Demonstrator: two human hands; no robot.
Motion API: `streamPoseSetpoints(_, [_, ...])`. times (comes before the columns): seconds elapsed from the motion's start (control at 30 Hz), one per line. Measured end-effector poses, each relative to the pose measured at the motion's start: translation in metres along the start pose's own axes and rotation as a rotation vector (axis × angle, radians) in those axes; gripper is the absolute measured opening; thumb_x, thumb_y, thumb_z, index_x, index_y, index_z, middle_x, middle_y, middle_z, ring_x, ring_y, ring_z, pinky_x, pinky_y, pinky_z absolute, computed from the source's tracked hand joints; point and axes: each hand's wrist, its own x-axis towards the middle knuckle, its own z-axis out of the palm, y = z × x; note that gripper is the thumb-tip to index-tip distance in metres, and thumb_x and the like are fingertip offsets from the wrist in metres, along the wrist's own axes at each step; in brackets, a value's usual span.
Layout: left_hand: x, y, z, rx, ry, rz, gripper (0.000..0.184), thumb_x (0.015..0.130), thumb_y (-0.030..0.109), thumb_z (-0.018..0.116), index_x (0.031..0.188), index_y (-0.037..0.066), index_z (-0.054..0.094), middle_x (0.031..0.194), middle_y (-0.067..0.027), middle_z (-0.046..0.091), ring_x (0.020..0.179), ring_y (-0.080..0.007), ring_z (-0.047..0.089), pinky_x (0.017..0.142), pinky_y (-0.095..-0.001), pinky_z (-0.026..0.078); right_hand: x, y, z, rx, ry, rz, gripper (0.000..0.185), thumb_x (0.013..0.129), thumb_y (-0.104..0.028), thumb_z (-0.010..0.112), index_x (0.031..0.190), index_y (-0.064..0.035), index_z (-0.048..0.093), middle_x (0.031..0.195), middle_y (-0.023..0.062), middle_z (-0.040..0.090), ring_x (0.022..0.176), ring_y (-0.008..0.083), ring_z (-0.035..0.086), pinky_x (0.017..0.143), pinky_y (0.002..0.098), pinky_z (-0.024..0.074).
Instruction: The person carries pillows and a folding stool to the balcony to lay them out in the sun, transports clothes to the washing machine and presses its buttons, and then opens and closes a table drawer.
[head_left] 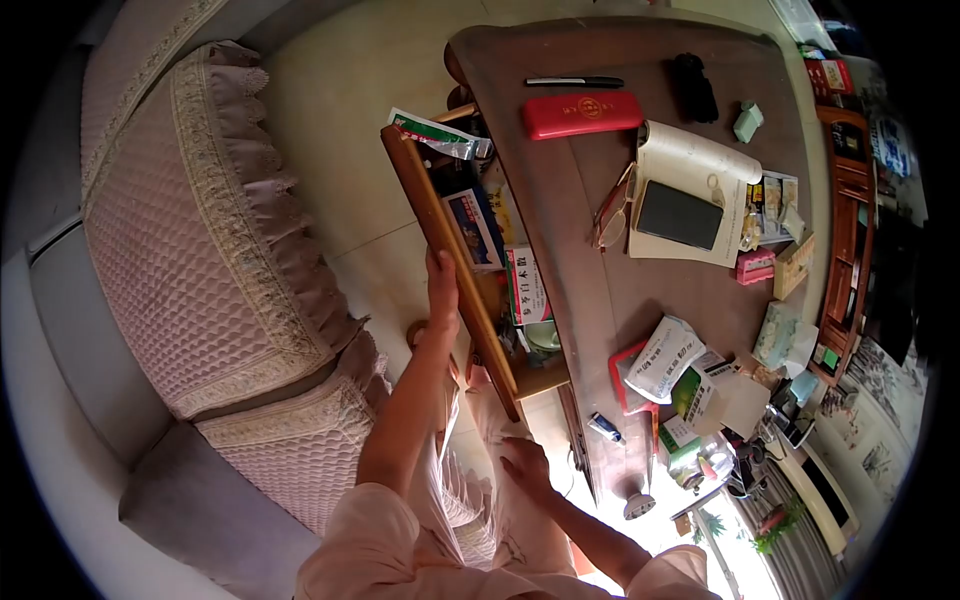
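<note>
My left hand touches the outer face of the wooden drawer front, its visible fingers stretched out. The drawer is pulled out from the brown desk. In it are a green and white packet sticking up over the corner, a blue and white box, a red and white box with Chinese characters and a greenish round item. My right hand lies on my leg beside the drawer's near end, fingers apart, holding nothing.
On the desk are a red case, a pen, glasses, a black phone on an open notebook, a small tube and several packets. A quilted sofa stands at the left.
</note>
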Motion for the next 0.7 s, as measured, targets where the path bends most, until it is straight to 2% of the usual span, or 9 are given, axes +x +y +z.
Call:
streamPoseSetpoints(0.13, [-0.022, 0.012, 0.018, -0.208, -0.274, -0.258, 0.081, 0.079, 0.063, 0.035, 0.132, 0.005, 0.017, 0.134, -0.0073, 0.025, 0.123, -0.0186, 0.024, 0.101, -0.0300, 0.019, 0.003, 0.002, 0.009, -0.012, -0.007, -0.002, 0.036, 0.067, -0.015, 0.064, 0.100, -0.0058, 0.054, 0.096, 0.0111, 0.057, 0.087, 0.0281, 0.053, 0.078, 0.0372, 0.0398])
streamPoseSetpoints(0.17, [-0.003, -0.028, 0.013, -0.228, -0.269, -0.183, 0.078, 0.082, 0.056, 0.036, 0.134, 0.005, 0.008, 0.136, -0.0105, 0.019, 0.125, -0.0203, 0.019, 0.101, -0.0296, 0.017, 0.004, 0.002, 0.011, -0.020, -0.009, -0.005, 0.036, 0.066, -0.016, 0.064, 0.100, -0.0058, 0.054, 0.095, 0.0110, 0.057, 0.087, 0.0282, 0.053, 0.078, 0.0373, 0.0398])
streamPoseSetpoints(0.27, [0.004, -0.040, 0.030, -0.266, -0.356, -0.176, 0.083, 0.080, 0.059, 0.036, 0.135, 0.006, 0.004, 0.137, -0.0112, 0.017, 0.126, -0.0212, 0.017, 0.101, -0.0296, 0.016, 0.003, 0.002, 0.013, -0.052, -0.030, -0.004, 0.035, 0.066, -0.017, 0.064, 0.098, -0.0058, 0.054, 0.093, 0.0107, 0.057, 0.085, 0.0276, 0.053, 0.078, 0.0373, 0.0396])
streamPoseSetpoints(0.3, [-0.014, -0.001, 0.046, -0.278, -0.370, -0.218, 0.082, 0.078, 0.064, 0.032, 0.133, 0.006, 0.015, 0.135, -0.0067, 0.024, 0.122, -0.0177, 0.025, 0.101, -0.0301, 0.019, 0.003, 0.002, 0.013, -0.058, -0.042, -0.004, 0.035, 0.067, -0.018, 0.064, 0.098, -0.0058, 0.055, 0.093, 0.0106, 0.057, 0.086, 0.0270, 0.053, 0.078, 0.0372, 0.0393])
streamPoseSetpoints(0.37, [-0.015, 0.003, 0.060, -0.246, -0.380, -0.287, 0.083, 0.078, 0.065, 0.029, 0.134, 0.007, 0.010, 0.137, -0.0072, 0.020, 0.124, -0.0184, 0.021, 0.102, -0.0307, 0.017, 0.005, 0.002, 0.015, -0.069, -0.047, -0.012, 0.034, 0.067, -0.019, 0.063, 0.098, -0.0059, 0.055, 0.092, 0.0103, 0.057, 0.085, 0.0263, 0.053, 0.079, 0.0372, 0.0391])
streamPoseSetpoints(0.43, [-0.012, 0.012, 0.070, -0.327, -0.601, -0.359, 0.082, 0.079, 0.065, 0.024, 0.135, 0.009, 0.005, 0.140, -0.0084, 0.013, 0.127, -0.0204, 0.015, 0.103, -0.0334, 0.014, 0.006, 0.002, 0.018, -0.084, -0.032, -0.030, 0.034, 0.067, -0.019, 0.063, 0.098, -0.0062, 0.055, 0.091, 0.0099, 0.057, 0.084, 0.0260, 0.054, 0.078, 0.0372, 0.0392])
streamPoseSetpoints(0.47, [-0.010, 0.012, 0.076, -0.269, -0.573, -0.422, 0.081, 0.079, 0.065, 0.019, 0.136, 0.010, 0.001, 0.141, -0.0089, 0.007, 0.129, -0.0222, 0.008, 0.104, -0.0353, 0.011, 0.006, 0.001, 0.020, -0.097, -0.033, -0.024, 0.034, 0.066, -0.019, 0.064, 0.097, -0.0068, 0.055, 0.091, 0.0094, 0.057, 0.084, 0.0261, 0.054, 0.078, 0.0368, 0.0394])
streamPoseSetpoints(0.53, [0.001, -0.008, 0.084, -0.374, -0.603, -0.481, 0.083, 0.077, 0.068, 0.017, 0.135, 0.014, -0.006, 0.142, -0.0091, -0.001, 0.130, -0.0249, 0.003, 0.104, -0.0419, 0.006, 0.009, -0.004, 0.021, -0.121, -0.039, -0.015, 0.035, 0.064, -0.018, 0.065, 0.097, -0.0079, 0.055, 0.091, 0.0082, 0.057, 0.084, 0.0264, 0.054, 0.077, 0.0359, 0.0400])
streamPoseSetpoints(0.7, [0.001, 0.001, 0.099, -0.526, -0.762, -0.483, 0.089, 0.070, 0.075, 0.016, 0.134, 0.020, -0.013, 0.142, -0.0072, -0.006, 0.130, -0.0247, -0.004, 0.101, -0.0487, -0.004, 0.016, -0.012, 0.024, -0.181, -0.064, -0.063, 0.035, 0.064, -0.018, 0.065, 0.096, -0.0081, 0.056, 0.092, 0.0077, 0.058, 0.084, 0.0259, 0.054, 0.076, 0.0356, 0.0406])
